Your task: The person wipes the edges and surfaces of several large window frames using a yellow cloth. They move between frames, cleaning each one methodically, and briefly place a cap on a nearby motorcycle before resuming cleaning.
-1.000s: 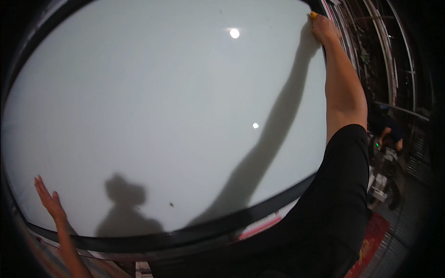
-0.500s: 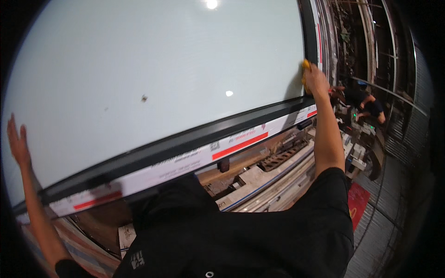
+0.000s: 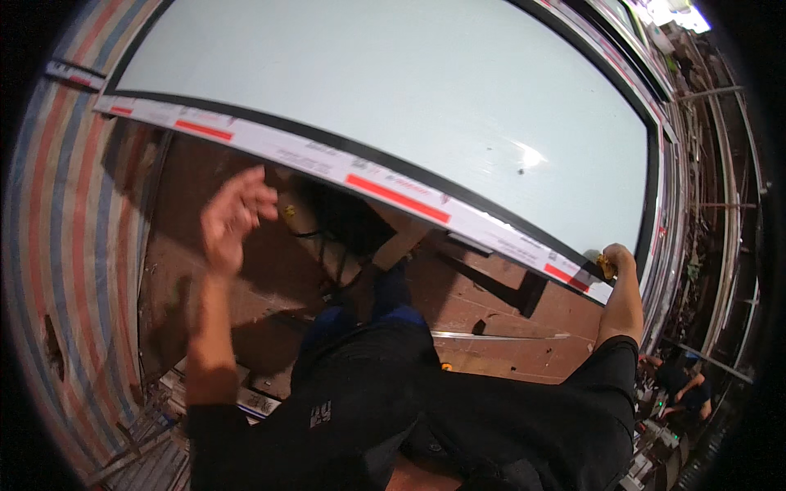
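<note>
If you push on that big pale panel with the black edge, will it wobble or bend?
The pale panel probably stays fairly stiff: its black border and striped edge strip run in an even line. It looks wide and thin, so it may sway when pushed. The right hand grips only one corner, and the left hand is off it, so it could swing.

Pale grey panel (image 3: pixel 393 106), black border, red-and-white edge strip (image 3: pixel 393 186), striped red-blue-white tarp (image 3: pixel 65 270)

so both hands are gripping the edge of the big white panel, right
Not quite. The head view shows only the right hand at the big white panel's lower corner, with a small yellow thing in it. The left hand is open in the air below the edge, touching nothing.
</note>
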Demonstrator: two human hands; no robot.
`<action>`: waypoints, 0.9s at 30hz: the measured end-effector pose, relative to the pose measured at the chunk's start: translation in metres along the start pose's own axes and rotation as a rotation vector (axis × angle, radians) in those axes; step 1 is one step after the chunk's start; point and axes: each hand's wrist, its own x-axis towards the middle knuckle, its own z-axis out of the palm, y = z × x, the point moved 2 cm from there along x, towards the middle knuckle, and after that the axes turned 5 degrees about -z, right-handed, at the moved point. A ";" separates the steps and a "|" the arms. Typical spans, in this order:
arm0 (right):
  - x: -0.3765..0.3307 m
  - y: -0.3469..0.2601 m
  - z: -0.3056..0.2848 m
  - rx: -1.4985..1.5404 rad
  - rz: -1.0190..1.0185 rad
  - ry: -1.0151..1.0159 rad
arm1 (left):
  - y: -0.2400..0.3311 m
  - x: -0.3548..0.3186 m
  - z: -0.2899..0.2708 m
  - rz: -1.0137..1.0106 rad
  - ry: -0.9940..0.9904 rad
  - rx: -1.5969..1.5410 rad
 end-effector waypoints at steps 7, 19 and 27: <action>-0.091 -0.247 -0.065 0.317 -0.361 0.026 | -0.157 -0.306 -0.041 -1.040 0.664 -0.312; -0.442 -0.658 -0.116 1.428 -1.456 -0.362 | -0.204 -0.396 -0.014 -0.817 1.105 -0.492; -0.542 -0.662 -0.067 1.657 -1.851 -1.353 | -0.212 -0.464 0.016 -1.050 1.204 -0.348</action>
